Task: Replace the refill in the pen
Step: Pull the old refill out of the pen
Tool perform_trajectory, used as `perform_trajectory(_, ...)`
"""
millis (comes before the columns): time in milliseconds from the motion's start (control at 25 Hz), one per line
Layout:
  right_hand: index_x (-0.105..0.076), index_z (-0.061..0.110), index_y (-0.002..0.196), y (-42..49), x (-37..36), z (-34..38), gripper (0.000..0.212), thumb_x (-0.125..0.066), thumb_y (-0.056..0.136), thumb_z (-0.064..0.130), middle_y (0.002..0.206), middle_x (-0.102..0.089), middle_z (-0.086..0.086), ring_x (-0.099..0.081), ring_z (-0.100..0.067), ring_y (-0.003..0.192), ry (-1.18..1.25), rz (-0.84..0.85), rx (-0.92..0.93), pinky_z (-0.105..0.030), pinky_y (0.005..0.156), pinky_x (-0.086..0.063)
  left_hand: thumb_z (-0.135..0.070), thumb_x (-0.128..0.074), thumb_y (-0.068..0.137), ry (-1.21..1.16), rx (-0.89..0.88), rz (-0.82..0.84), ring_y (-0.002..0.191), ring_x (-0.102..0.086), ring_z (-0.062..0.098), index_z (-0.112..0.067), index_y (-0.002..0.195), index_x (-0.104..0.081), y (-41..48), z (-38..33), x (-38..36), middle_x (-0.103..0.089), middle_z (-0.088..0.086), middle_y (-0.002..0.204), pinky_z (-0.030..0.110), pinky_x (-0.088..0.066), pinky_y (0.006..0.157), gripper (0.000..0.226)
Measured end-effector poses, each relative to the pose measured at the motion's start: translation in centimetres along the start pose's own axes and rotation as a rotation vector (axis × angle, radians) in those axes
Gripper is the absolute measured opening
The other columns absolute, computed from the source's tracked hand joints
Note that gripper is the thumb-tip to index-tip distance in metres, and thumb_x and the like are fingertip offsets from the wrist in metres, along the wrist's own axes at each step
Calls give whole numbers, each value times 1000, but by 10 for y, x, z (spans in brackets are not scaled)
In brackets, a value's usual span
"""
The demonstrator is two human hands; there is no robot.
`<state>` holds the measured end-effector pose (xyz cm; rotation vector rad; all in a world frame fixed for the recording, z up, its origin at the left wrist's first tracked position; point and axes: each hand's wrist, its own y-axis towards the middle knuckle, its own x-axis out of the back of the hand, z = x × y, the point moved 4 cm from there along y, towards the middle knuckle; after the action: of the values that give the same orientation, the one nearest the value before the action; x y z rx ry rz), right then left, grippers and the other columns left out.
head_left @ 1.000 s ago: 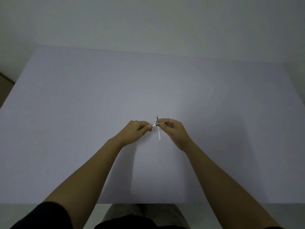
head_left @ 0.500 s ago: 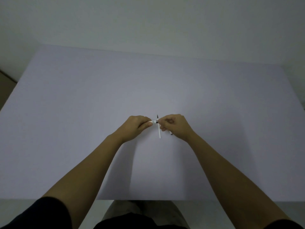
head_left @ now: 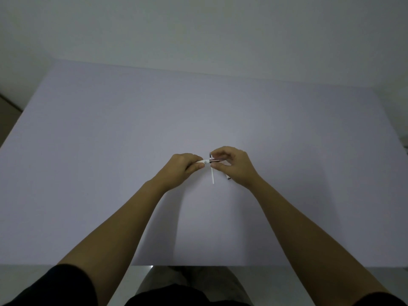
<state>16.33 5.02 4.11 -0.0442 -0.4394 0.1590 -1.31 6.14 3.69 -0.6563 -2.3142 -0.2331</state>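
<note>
My left hand [head_left: 183, 167] grips the white pen barrel [head_left: 204, 161], of which only the end shows past my fingers. My right hand [head_left: 231, 165] pinches a thin dark refill [head_left: 217, 160] that runs level from the barrel's opening toward my palm. A second slim white refill [head_left: 212, 176] lies on the table just under my hands, pointing toward me. A small dark piece [head_left: 228, 178] peeks out below my right hand; what it is cannot be told.
The pale lilac table [head_left: 132, 129] spreads wide around my hands, with a plain wall behind it. Its near edge runs just above my lap and dark sleeves.
My right hand has shifted a little to the right, and a length of the dark refill now shows between the barrel and my fingers. My left hand has held still.
</note>
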Motion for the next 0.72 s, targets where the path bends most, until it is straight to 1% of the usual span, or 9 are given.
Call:
perform_trajectory(80, -70, 28, 88, 1, 1, -4, 7, -66, 83, 32, 80, -71, 9, -68, 0, 76, -2, 17, -86, -23, 77, -53, -29, -50, 94, 7, -2, -1, 68, -51, 15, -13, 98, -66, -1, 0, 1, -61, 0, 75, 14, -36, 62, 23)
perform_trajectory(160, -72, 24, 80, 2, 2, -4, 10, -65, 85, 28, 71, -70, 11, -65, 1, 66, -52, 41, -80, -22, 71, -51, -29, -49, 94, 11, -1, 12, 66, -49, 14, -13, 97, -66, -2, 0, 0, -58, -1, 72, 17, -35, 59, 23)
perform_trajectory(200, -71, 25, 79, 2, 2, -2, 6, -68, 83, 23, 72, -69, 11, -65, 1, 68, -53, 45, -52, -20, 72, -51, -29, -49, 94, 6, 6, 15, 66, -49, 16, -12, 97, -66, -3, 0, 0, -59, 0, 72, 18, -35, 60, 24)
perform_trajectory(280, -67, 32, 81, 2, 4, 3, 16, -73, 78, 17, 81, -69, 12, -66, 1, 78, -21, 37, 7, -17, 79, -52, -30, -47, 95, -5, 29, 15, 68, -52, 19, -11, 97, -65, -3, 0, -2, -62, 6, 75, 19, -36, 60, 26)
perform_trajectory(400, -68, 33, 88, 2, 5, 3, 7, -67, 81, 34, 85, -72, 4, -69, -12, 82, -54, 43, -80, -34, 78, -59, -27, -47, 95, -37, 44, 5, 64, -51, 10, -12, 99, -65, -6, -1, -2, -60, 2, 73, 21, -36, 59, 24)
perform_trajectory(480, -72, 25, 86, 4, 7, 2, 10, -63, 85, 30, 79, -73, -5, -69, -23, 75, -135, 66, -74, -44, 71, -59, -24, -47, 94, -53, 52, 6, 61, -49, 1, -18, 103, -64, -9, 1, -3, -57, -9, 71, 13, -37, 58, 20)
perform_trajectory(520, -72, 24, 85, 5, 7, 4, 8, -64, 85, 25, 79, -73, -5, -68, -24, 75, -148, 72, -43, -41, 70, -58, -24, -48, 94, -68, 69, 1, 59, -49, 0, -20, 103, -63, -11, 2, -4, -55, -12, 69, 10, -38, 57, 18)
perform_trajectory(640, -69, 29, 88, 4, 8, 10, 14, -69, 80, 18, 85, -70, 8, -66, -5, 83, -67, 74, 34, -18, 80, -52, -25, -51, 92, -134, 126, -37, 56, -46, 1, -22, 90, -58, -14, 6, -3, -53, -7, 65, 9, -37, 54, 8)
perform_trajectory(720, -68, 33, 89, 4, 10, 8, 10, -69, 80, 29, 86, -72, 3, -68, -11, 84, -61, 73, -33, -23, 80, -54, -24, -51, 92, -132, 106, -49, 56, -46, 2, -23, 85, -58, -15, 6, -2, -54, -5, 65, 10, -37, 54, 9)
